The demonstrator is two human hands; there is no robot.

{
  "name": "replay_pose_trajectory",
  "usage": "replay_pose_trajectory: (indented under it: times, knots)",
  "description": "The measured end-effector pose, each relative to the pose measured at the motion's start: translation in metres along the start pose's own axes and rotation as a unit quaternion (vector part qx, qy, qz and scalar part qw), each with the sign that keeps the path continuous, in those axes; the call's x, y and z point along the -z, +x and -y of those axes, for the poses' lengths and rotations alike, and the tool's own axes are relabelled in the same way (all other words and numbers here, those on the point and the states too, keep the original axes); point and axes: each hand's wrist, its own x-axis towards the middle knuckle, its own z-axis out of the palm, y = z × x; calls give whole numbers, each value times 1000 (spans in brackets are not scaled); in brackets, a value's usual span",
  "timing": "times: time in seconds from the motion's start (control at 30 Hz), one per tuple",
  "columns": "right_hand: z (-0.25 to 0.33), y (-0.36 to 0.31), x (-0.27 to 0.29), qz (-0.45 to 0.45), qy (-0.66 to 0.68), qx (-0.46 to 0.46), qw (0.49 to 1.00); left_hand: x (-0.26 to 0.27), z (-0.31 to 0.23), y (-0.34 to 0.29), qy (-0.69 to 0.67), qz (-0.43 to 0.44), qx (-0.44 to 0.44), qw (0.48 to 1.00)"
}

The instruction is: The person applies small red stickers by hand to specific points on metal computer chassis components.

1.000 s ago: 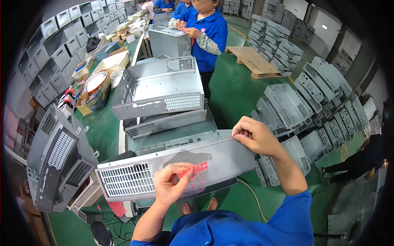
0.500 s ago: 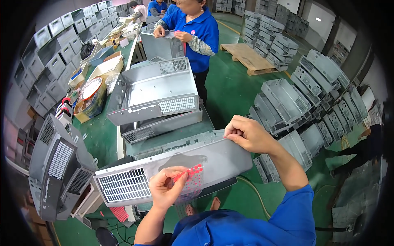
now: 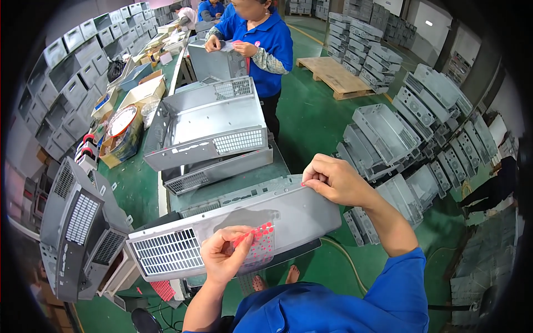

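In front of me stands a grey metal chassis (image 3: 300, 213) on its side, with a slotted grille at its left end. My left hand (image 3: 225, 252) pinches a clear sheet of red round stickers (image 3: 264, 241) in front of the panel. At the panel's upper edge, toward its right end, my right hand (image 3: 333, 180) has thumb and forefinger pressed together. A small red sticker (image 3: 303, 184) shows at those fingertips, against or very near the metal; whether it touches I cannot tell.
Beyond the chassis, open metal cases (image 3: 211, 125) are stacked on the green table. A co-worker in a blue shirt (image 3: 272, 44) handles a sheet at another case. More cases (image 3: 83, 222) stand at left; stacked cases (image 3: 388, 136) and a wooden pallet (image 3: 333, 77) occupy the right floor.
My hands keep almost the same places and grips. At the far right, a dark-clothed person's leg has shifted. The whole view has moved very slightly.
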Motion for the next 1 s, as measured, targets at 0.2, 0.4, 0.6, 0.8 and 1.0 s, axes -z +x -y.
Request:
replay_pose_trajectory:
  times: [0.2, 0.4, 0.6, 0.8, 1.0]
  knots:
    - [0, -1, -1, -1, -10, 5, 1000, -1, 0, -1, 6, -8, 7, 1000]
    - [-1, -2, -2, -5, -19, 13, 1000, 0, 0, -2, -7, -14, 20, 1000]
    - [-3, -1, -4, -12, -28, 25, 999, 0, -1, -2, 12, -12, 19, 1000]
    - [-5, -2, -5, -16, -64, 41, 997, -1, -2, 0, 18, -18, 9, 1000]
    - [-6, -1, -7, -29, -83, 56, 995, 0, 0, 0, 16, -11, 16, 1000]
